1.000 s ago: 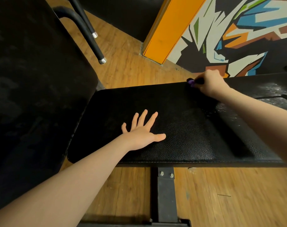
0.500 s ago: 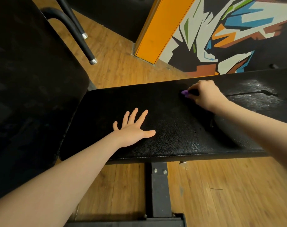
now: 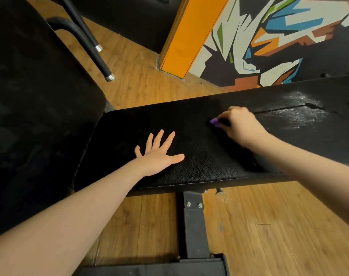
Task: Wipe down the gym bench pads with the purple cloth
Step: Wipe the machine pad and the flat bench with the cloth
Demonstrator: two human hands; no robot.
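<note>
Black bench pad (image 3: 199, 170) over wooden floor (image 3: 269, 226).
Mid-frame, our left hand (image 3: 157, 154) lies flat, fingers spread; our right hand (image 3: 239, 126) grips the purple cloth (image 3: 214, 121).

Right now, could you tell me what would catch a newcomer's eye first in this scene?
Probably the bright painted wall at the top right, beside an orange post. Next, the two bare arms reaching over the black bench pad in the middle: the left hand lies flat with fingers spread, while the right hand grips a purple cloth pressed to the pad. A pale scuffed patch shows further right.
</note>
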